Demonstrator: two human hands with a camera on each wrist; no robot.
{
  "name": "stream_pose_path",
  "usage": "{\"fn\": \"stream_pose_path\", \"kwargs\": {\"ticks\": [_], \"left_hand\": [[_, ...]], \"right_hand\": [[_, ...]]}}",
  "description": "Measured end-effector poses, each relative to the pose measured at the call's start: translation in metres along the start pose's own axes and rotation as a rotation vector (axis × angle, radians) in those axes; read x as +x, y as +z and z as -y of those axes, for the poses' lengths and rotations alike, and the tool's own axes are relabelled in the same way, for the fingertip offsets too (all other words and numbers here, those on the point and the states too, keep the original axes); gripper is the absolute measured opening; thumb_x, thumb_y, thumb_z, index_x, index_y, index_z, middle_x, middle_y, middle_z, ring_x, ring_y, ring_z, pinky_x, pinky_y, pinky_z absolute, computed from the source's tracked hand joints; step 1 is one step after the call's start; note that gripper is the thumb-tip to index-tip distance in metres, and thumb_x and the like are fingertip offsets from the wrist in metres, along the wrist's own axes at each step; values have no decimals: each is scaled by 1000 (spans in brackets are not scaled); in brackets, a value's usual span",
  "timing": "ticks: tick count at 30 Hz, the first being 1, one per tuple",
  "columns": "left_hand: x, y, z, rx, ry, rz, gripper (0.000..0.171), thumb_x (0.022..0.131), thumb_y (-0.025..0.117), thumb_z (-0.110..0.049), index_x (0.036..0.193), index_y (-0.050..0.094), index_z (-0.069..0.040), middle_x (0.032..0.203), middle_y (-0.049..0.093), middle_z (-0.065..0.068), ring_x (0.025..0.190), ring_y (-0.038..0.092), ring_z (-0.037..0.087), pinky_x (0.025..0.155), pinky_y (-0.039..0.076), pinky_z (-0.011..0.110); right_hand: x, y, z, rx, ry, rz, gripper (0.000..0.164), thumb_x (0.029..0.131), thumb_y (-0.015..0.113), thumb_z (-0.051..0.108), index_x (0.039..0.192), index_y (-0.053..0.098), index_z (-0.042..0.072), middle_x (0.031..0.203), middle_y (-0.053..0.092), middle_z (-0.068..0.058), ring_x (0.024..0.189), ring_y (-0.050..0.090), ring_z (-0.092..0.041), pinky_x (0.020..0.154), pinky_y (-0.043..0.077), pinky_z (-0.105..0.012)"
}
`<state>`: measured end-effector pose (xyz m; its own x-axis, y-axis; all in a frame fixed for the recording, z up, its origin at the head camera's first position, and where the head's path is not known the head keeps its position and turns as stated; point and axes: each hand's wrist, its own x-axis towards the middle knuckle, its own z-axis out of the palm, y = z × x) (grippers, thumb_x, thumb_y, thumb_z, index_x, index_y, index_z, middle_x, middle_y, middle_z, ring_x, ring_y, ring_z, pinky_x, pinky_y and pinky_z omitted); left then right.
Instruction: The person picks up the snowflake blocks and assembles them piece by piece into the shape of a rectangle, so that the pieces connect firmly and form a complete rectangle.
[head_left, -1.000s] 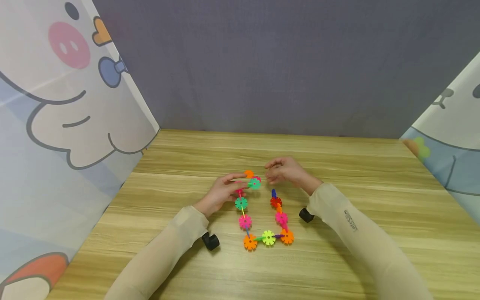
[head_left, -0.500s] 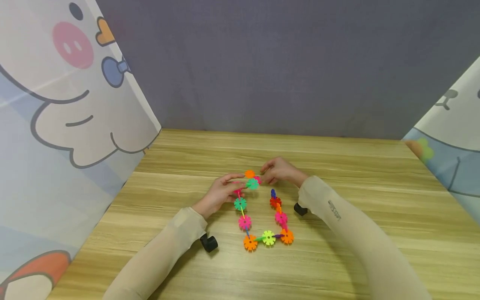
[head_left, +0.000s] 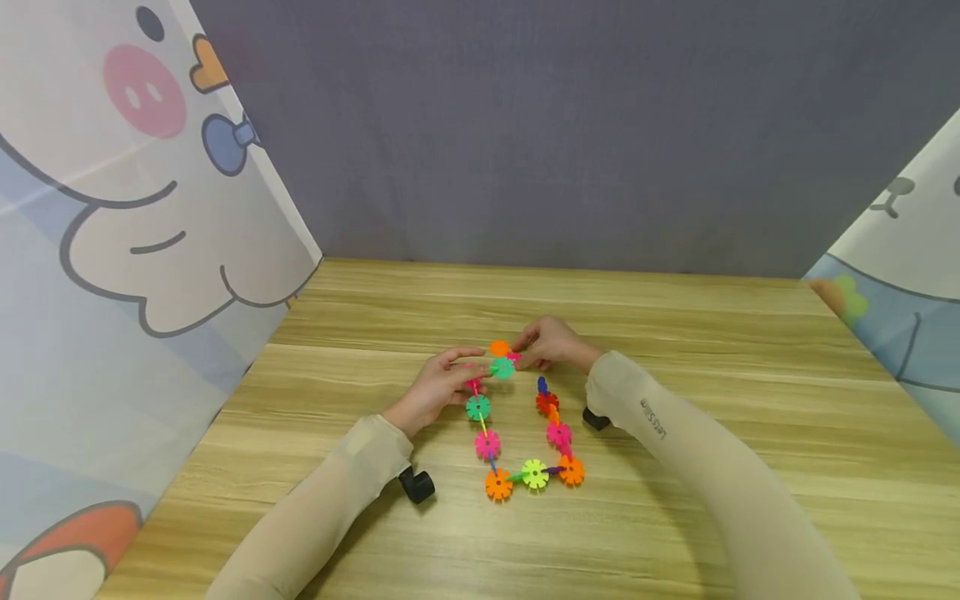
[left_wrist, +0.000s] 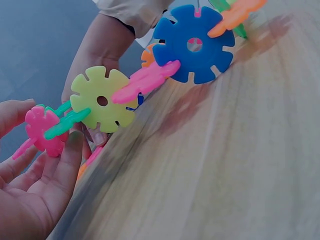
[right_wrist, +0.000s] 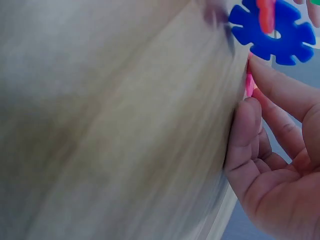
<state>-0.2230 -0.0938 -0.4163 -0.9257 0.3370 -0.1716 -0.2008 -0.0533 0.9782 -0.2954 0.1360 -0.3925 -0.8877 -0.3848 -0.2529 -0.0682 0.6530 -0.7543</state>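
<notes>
A chain of notched plastic discs, snowflake building pieces, stands on the table as a U; its near side holds a yellow-green disc (head_left: pixel 536 474). My left hand (head_left: pixel 435 387) is at the chain's far left end, pinching a pink disc (left_wrist: pixel 42 130) linked to green discs between thumb and fingers. A teal disc (head_left: pixel 502 367) shows by its fingertips. My right hand (head_left: pixel 553 342) reaches in from the right, its thumb and forefinger pinching a pink disc (right_wrist: pixel 249 85), mostly hidden. An orange disc (head_left: pixel 500 347) lies just beyond. The chain's right side ends in a blue disc (right_wrist: pixel 272 32).
The wooden table (head_left: pixel 675 375) runs back to a grey partition (head_left: pixel 525 133). Cartoon-printed panels (head_left: pixel 165 208) flank it on both sides. Black wrist cameras (head_left: pixel 417 485) hang under the sleeves, near the chain.
My right hand has moved left and slightly down to the pink disc, and its fingers have closed on it. The left hand and chain have hardly shifted.
</notes>
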Motion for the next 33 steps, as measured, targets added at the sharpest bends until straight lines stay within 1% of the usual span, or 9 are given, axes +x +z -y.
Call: {"fn": "stream_pose_path", "kwargs": {"ticks": [4,8,12,16,20,25,30,33], "left_hand": [[1,0,0,-4,2,2,45,97,64,-11,139,51,0,93,71,8,71,68,13,61,54,24],[2,1,0,-6,3,1,45,97,63,-10,139,52,0,96,71,11,71,68,13,60,54,24],[3,1,0,-7,3,10,46,98,63,-10,141,50,0,103,71,12,74,69,14,61,53,24],[4,2,0,3,5,25,46,98,62,-12,142,51,-1,110,71,13,78,70,15,61,52,24],[6,3,0,9,1,30,45,98,63,-12,140,53,-2,110,71,12,79,70,16,62,52,25],[7,3,1,8,-2,25,42,98,63,-12,139,55,-3,107,72,10,79,70,16,61,52,25],[8,5,1,6,3,24,42,98,62,-11,138,54,-2,110,71,13,79,71,16,60,52,25],[8,6,1,7,1,23,42,99,61,-11,139,54,-2,111,71,14,79,70,16,61,53,25]], "right_hand": [[-2,1,1,-26,-3,-9,28,79,84,9,105,76,0,76,70,-5,59,60,-14,58,56,-27],[-5,1,2,-10,-12,-13,27,78,85,7,102,75,-1,82,71,-6,61,62,-15,60,57,-29],[-8,1,0,30,-25,-21,29,77,84,4,102,73,-4,83,72,-10,64,64,-16,62,59,-31],[-9,0,-5,68,-26,-44,27,77,83,2,100,72,-6,84,72,-11,66,66,-18,64,60,-33],[-9,-2,-9,121,-21,-47,22,79,81,1,97,71,-6,82,72,-12,68,68,-20,66,61,-35],[-10,-3,-11,186,-26,-48,16,81,77,-4,94,70,-9,77,72,-13,66,69,-20,65,61,-36],[-14,-3,-14,257,-42,-41,12,84,73,-7,94,68,-10,78,72,-15,65,70,-22,65,61,-37],[-19,-4,-13,287,-52,-59,11,85,72,-7,95,68,-11,79,72,-16,66,71,-24,65,61,-38]]}}
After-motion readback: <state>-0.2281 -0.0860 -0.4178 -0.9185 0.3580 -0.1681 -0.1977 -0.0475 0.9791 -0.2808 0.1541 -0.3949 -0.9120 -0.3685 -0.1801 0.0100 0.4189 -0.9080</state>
